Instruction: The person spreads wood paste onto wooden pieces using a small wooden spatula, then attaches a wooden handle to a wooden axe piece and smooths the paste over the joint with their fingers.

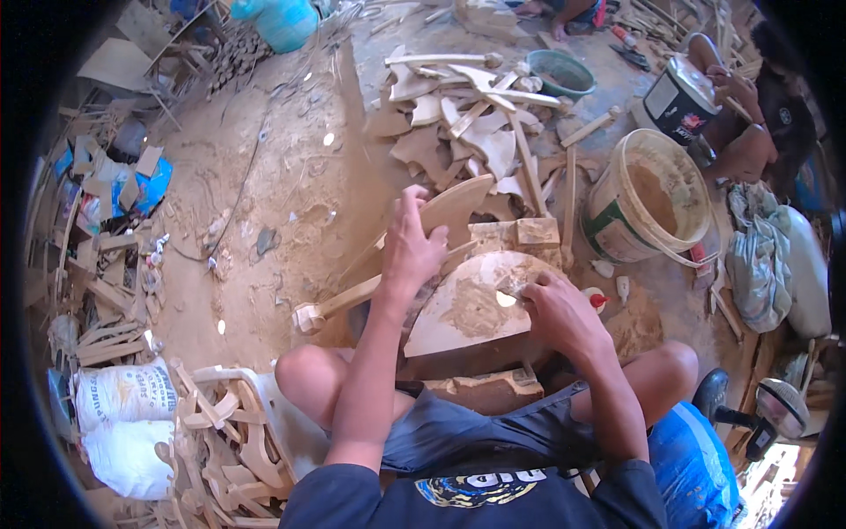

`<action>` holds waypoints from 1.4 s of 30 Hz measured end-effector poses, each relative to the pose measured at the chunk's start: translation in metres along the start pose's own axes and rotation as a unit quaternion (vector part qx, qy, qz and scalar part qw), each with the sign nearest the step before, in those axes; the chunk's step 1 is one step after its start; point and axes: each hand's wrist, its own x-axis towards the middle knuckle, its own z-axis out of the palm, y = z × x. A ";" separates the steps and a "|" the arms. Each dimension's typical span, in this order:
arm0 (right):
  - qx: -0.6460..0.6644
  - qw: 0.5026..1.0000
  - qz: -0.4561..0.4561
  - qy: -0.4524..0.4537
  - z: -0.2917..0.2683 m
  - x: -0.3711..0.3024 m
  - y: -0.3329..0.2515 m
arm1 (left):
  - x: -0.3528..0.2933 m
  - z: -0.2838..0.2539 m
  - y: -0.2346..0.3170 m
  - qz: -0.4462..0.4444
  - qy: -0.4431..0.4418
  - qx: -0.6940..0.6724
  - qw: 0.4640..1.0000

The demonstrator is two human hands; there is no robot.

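Observation:
In front of my lap lies a pale, roughly half-round wooden board (pixel 454 313) dusted with sawdust. My left hand (pixel 414 247) is closed on a thin curved wooden piece (pixel 460 204), which stands tilted beyond the board's far edge. A wooden stick with a knobbed end (pixel 352 296) runs under my left wrist. Over the board's right side rests my right hand (pixel 568 317), its fingers bent together. What they pinch, if anything, is too small to make out. Just beyond that hand sits a small red-topped object (pixel 598 301).
Cut wooden pieces (pixel 493 145) are heaped ahead. To the right stand a dirty white bucket (pixel 608 225), a green basin (pixel 561 74) and a dark paint pail (pixel 674 101) beside another person. A container of wood offcuts (pixel 251 441) is at my left; a fan (pixel 780 408) is at right.

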 end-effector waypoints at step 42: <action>0.605 0.769 0.027 0.204 0.000 0.018 -0.052 | -0.042 -0.044 0.050 -0.200 -0.126 -0.387 0.891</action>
